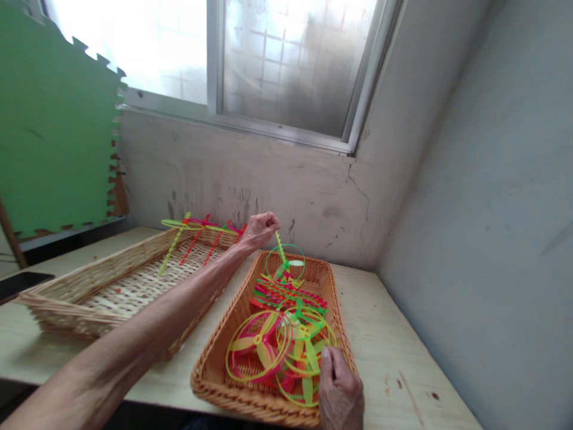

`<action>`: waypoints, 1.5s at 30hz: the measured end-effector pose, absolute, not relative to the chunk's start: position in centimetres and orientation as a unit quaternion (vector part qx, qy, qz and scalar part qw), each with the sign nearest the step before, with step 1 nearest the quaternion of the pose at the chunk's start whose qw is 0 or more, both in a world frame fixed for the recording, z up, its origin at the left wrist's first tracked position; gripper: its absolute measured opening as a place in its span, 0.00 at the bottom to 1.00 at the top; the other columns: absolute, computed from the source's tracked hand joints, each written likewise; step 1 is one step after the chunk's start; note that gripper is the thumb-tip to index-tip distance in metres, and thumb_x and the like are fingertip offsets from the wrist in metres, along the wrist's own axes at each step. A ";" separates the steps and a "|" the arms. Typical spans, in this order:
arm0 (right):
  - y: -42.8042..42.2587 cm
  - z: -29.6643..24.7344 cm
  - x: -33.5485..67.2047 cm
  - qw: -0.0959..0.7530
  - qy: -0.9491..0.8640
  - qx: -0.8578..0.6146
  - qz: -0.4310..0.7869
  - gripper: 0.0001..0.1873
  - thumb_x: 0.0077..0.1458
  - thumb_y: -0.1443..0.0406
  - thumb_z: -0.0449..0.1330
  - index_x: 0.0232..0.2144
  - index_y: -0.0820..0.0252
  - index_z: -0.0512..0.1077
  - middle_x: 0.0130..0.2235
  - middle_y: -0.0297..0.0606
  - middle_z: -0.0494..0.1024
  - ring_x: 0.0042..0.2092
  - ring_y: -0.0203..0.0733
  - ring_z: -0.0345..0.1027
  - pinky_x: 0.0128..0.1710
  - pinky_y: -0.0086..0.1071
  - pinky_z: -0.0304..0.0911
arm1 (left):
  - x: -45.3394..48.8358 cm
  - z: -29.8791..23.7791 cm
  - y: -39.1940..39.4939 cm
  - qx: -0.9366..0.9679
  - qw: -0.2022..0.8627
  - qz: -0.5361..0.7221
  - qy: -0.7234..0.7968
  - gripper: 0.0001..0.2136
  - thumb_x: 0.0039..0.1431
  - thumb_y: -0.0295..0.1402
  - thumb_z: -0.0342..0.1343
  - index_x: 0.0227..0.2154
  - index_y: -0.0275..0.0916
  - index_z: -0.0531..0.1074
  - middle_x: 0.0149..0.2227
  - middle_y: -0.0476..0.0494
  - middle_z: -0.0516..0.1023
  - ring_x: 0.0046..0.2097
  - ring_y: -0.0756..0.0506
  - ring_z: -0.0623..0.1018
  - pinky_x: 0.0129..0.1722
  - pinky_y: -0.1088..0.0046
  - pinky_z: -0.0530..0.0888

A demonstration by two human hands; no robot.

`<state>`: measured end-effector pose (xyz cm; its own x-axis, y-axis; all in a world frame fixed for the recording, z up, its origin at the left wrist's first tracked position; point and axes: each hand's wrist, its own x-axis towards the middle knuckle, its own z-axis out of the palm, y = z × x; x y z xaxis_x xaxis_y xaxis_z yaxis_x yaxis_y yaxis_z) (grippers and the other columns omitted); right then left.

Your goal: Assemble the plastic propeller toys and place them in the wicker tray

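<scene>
1. The left hand (263, 229) is raised over the far end of the brown basket (237, 400), its fingers pinched around the top of a yellow twisted stick (280, 246).
2. That stick slants down to the hub of a green ringed propeller (286, 266), which sits above the far part of the brown basket; whether it rests on the pieces below is hard to tell.
3. The right hand (341, 391) is at the near right corner of the same basket, fingers curled beside the yellow ringed propellers (307, 388). I cannot tell whether they grasp a rim or only touch it.
4. Inside the brown basket, a pile of red and green twisted sticks (290, 295) lies across the middle. Nearer the person, yellow, pink and green ringed propellers overlap.
5. To the left, a pale wicker basket (71, 319) stands on the desk (380, 340). At its far end are several assembled pieces, including one with a yellow-green stick (171, 254) and others with red sticks (190, 248), all slanting down into it.
6. A dark flat object (22, 285) lies at the desk's left edge, near the pale basket.
</scene>
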<state>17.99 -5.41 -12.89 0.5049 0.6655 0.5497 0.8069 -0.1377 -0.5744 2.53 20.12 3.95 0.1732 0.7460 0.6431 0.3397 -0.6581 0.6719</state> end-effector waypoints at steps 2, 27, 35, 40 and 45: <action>-5.4 -12.9 18.0 0.433 -0.494 -0.750 -0.082 0.30 0.61 0.51 0.36 0.29 0.57 0.73 0.19 0.37 0.73 0.21 0.38 0.66 0.25 0.28 0.55 | 2.3 3.7 20.1 0.735 0.193 0.537 0.368 0.05 0.46 0.33 0.51 0.22 0.36 0.68 0.16 0.55 0.65 0.19 0.54 0.65 0.18 0.82 0.61; -0.3 -4.4 12.9 0.672 -0.268 -0.470 0.506 0.30 0.38 0.44 0.63 0.33 0.63 0.67 0.28 0.38 0.78 0.25 0.35 0.70 0.18 0.25 0.63 | -1.6 1.1 7.0 0.831 -0.045 0.540 0.126 0.04 0.56 0.22 0.51 0.28 0.35 0.68 0.23 0.49 0.71 0.25 0.54 0.70 0.27 0.81 0.66; 2.5 -5.4 11.7 0.734 -0.146 -0.415 0.517 0.20 0.42 0.52 0.64 0.25 0.62 0.65 0.20 0.26 0.70 0.20 0.24 0.63 0.20 0.20 0.62 | -3.3 -1.6 -0.4 0.900 -0.026 0.435 0.014 0.09 0.60 0.23 0.42 0.35 0.36 0.67 0.21 0.45 0.72 0.23 0.50 0.69 0.23 0.76 0.65; 1.6 -4.9 12.1 0.727 -0.191 -0.439 0.492 0.22 0.39 0.51 0.65 0.28 0.62 0.66 0.17 0.21 0.66 0.15 0.22 0.54 0.13 0.18 0.52 | -4.1 -1.6 -0.8 0.902 0.146 0.402 0.058 0.14 0.57 0.39 0.50 0.43 0.36 0.68 0.27 0.43 0.75 0.28 0.48 0.73 0.30 0.73 0.69; 0.2 -4.3 11.9 0.694 -0.303 -0.470 0.453 0.22 0.42 0.47 0.59 0.24 0.61 0.65 0.15 0.22 0.65 0.12 0.23 0.51 0.09 0.19 0.49 | -1.2 -2.0 2.3 0.763 0.430 0.384 0.294 0.13 0.59 0.40 0.47 0.31 0.36 0.71 0.27 0.46 0.73 0.28 0.50 0.71 0.27 0.77 0.66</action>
